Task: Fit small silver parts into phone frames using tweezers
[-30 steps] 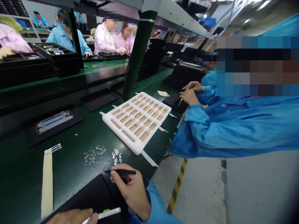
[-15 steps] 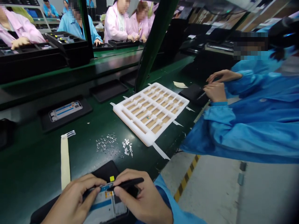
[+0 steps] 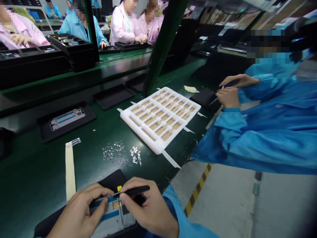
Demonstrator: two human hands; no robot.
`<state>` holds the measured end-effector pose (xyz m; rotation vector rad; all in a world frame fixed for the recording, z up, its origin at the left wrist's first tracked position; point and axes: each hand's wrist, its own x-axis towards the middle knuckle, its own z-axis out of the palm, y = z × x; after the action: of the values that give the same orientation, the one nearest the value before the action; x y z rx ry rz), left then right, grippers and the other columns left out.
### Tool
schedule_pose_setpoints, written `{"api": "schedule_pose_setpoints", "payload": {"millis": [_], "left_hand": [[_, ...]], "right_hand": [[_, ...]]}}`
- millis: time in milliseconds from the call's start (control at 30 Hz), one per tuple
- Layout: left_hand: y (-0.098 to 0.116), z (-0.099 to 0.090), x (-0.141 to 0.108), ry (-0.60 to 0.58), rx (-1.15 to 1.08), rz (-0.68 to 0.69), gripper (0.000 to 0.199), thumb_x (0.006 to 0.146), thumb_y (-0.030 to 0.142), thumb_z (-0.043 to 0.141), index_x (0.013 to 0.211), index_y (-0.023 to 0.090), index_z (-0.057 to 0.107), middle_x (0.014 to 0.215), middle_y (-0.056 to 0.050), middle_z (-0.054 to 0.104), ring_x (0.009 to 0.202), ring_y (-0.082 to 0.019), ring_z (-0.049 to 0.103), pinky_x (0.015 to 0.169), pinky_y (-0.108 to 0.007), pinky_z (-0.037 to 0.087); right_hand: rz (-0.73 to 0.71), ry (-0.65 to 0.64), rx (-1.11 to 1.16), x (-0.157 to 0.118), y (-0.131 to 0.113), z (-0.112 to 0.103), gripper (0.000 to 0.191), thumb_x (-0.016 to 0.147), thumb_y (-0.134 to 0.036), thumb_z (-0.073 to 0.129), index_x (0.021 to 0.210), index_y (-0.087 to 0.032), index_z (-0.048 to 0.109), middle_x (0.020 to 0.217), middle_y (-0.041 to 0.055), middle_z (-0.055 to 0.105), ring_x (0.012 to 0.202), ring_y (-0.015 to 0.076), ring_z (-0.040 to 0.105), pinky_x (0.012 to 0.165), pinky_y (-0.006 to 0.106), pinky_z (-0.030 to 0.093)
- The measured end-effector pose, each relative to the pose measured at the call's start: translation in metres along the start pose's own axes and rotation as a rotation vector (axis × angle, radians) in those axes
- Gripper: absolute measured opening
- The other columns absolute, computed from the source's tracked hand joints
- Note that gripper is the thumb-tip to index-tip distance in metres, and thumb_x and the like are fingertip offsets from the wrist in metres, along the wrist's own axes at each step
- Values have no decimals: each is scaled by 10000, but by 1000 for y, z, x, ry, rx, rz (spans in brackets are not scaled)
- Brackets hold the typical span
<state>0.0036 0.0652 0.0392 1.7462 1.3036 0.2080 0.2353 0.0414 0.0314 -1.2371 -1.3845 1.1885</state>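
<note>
**Fingers (image 3: 99, 197) of the left hand (image 3: 75, 211) and right hand (image 3: 151, 208) closed over a flat blue-and-white panel (image 3: 109, 219)**

The blue-and-white panel was grasped near its upper edge by the left hand, its fingers curled over from the left. Slim black tweezers (image 3: 133, 190) were pinched in the right hand, with their tips directed leftward at that upper edge. The panel lay between both hands at the bottom of the view, with its lower part cut off by the frame. Its long axis appeared to follow a blue stripe running across it and rising slightly rightward, although this could not be settled. The tweezer tips lay closer to the left fingers than to the right hand that held them.

Beneath the panel, a black pad (image 3: 111, 178) bearing a small yellow tag (image 3: 119, 188) was seen. Farther out on the dark green bench (image 3: 29, 172) lay a strip of beige tape (image 3: 70, 172), scattered small metal parts (image 3: 115, 151), and a white foam tray (image 3: 159, 119). Beyond these, a black tray (image 3: 66, 124) held a similar panel (image 3: 66, 119). At the right, a co-worker's hands (image 3: 229, 97) were held over another black pad (image 3: 204, 98).
</note>
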Motion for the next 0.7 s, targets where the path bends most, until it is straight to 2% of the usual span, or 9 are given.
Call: {"api": "schedule_pose_setpoints", "payload": {"millis": [133,333,500,700], "left_hand": [[-2,5,0,36,18,-1,346,1032,525,531,1151,358,810,1151,-11,803,1034,-176,771,874,-233,597],[8,16,-2,234,34,4,238,976,458,612,959,330,811,964,7,809,881,-182,771,761,-229,574],[11,19,-3,254,41,-28,249,980,494,611,986,343,809,961,16,798,871,-173,758,775,-223,563],[9,21,-4,266,46,28,275,1012,515,597,1006,346,814,964,14,800,844,-160,765,712,-194,550]], "right_hand": [[-54,14,8,0,-1,0,93,924,-227,744,895,-196,826,854,75,825,718,211,796,649,275,648],[-141,49,-26,-3,1,3,94,931,-169,729,899,-201,812,826,68,814,714,205,795,653,277,641],[-196,63,-31,-7,4,3,110,930,-123,738,965,-196,813,906,86,837,780,209,814,721,281,655],[-210,44,5,-11,9,2,159,934,-111,748,1037,-202,826,964,92,845,846,224,821,790,305,676]]}}
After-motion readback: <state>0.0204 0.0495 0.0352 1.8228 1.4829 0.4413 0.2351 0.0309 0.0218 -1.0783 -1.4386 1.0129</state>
